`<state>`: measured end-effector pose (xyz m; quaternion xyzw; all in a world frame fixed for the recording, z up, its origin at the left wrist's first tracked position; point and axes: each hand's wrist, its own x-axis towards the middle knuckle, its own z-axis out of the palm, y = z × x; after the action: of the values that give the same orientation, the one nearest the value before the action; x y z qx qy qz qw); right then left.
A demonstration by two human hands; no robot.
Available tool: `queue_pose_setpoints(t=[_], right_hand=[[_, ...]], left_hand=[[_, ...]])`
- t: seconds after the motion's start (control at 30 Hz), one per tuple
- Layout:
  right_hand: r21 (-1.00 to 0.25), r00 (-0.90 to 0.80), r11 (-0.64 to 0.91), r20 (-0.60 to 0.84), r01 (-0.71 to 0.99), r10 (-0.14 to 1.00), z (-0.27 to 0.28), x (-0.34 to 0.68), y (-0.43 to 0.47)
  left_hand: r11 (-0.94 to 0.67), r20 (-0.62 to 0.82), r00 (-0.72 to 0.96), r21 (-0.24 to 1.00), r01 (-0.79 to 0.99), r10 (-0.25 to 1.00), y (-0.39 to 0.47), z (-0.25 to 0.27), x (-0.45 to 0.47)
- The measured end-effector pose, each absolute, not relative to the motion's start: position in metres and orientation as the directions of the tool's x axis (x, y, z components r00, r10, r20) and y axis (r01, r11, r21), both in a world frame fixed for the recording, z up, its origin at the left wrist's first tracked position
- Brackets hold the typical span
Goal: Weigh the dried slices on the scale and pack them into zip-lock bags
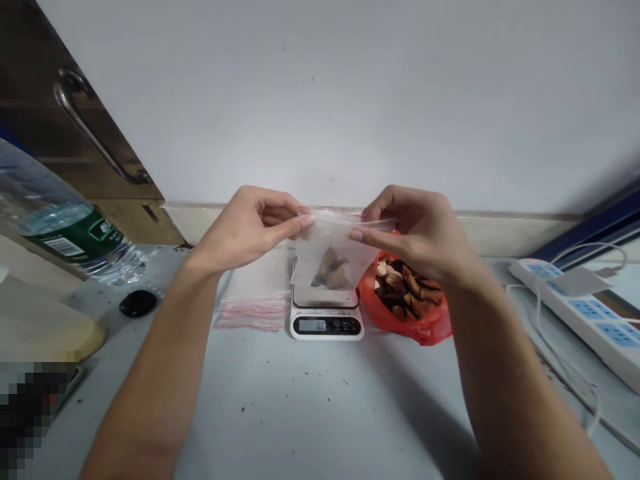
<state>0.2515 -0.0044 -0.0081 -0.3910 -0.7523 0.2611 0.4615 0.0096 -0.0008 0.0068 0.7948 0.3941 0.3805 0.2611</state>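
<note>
My left hand [260,223] and my right hand [410,227] each pinch a top corner of a small clear zip bag [305,267]. Inside its lower part lie a few brown dried slices [331,270]. The bag hangs upright just above or in front of the plate of a white digital scale [327,331]; whether it touches the plate I cannot tell. The display reads 0.0. Beside the scale on the right, under my right hand, an open red plastic bag [435,332] holds many more dried brown pieces. A stack of flat zip bags [255,303] with red-striped edges lies at the left.
A water bottle [75,227] with a green label is at the left, near a black round object [138,303]. At the right lies a white power strip [575,307] with cables. A white wall [325,100] stands behind. Dark crumbs dot the table [300,427].
</note>
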Motion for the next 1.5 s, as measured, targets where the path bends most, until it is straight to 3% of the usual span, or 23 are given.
queue_pose_setpoints(t=[0.13, 0.37, 0.63, 0.87, 1.1, 1.23, 1.33, 1.5], right_hand=[[-0.705, -0.289, 0.576, 0.498, 0.415, 0.818, -0.007, 0.253, -0.007], [-0.475, -0.412, 0.659, 0.526, 0.583, 0.744, 0.005, 0.247, -0.024], [-0.467, -0.461, 0.670, 0.491, 0.577, 0.739, -0.002, 0.245, -0.022], [-0.441, -0.458, 0.602, 0.395, 0.666, 0.796, 0.007, 0.272, -0.016], [-0.377, -0.355, 0.478, 0.351, 0.794, 0.867, 0.012, 0.293, -0.014], [-0.430, -0.305, 0.454, 0.372, 0.781, 0.877, 0.017, 0.303, -0.021], [-0.501, -0.415, 0.548, 0.360, 0.669, 0.835, 0.021, 0.302, -0.031], [-0.549, -0.650, 0.617, 0.166, 0.564, 0.742, 0.021, 0.288, -0.036]], left_hand=[[-0.612, 0.471, 0.393, 0.645, 0.457, 0.790, -0.004, 0.006, 0.013], [-0.692, 0.533, 0.445, 0.496, 0.525, 0.719, -0.016, 0.009, 0.025], [-0.745, 0.536, 0.529, 0.360, 0.562, 0.658, -0.020, 0.008, 0.025], [-0.738, 0.601, 0.465, 0.352, 0.576, 0.650, -0.016, 0.016, 0.012], [-0.724, 0.638, 0.422, 0.333, 0.604, 0.645, -0.018, 0.018, 0.007], [-0.709, 0.678, 0.389, 0.282, 0.646, 0.624, -0.023, 0.022, 0.008], [-0.761, 0.671, 0.478, 0.204, 0.616, 0.567, -0.028, 0.023, 0.023], [-0.822, 0.723, 0.558, 0.025, 0.569, 0.409, -0.038, 0.019, 0.070]])
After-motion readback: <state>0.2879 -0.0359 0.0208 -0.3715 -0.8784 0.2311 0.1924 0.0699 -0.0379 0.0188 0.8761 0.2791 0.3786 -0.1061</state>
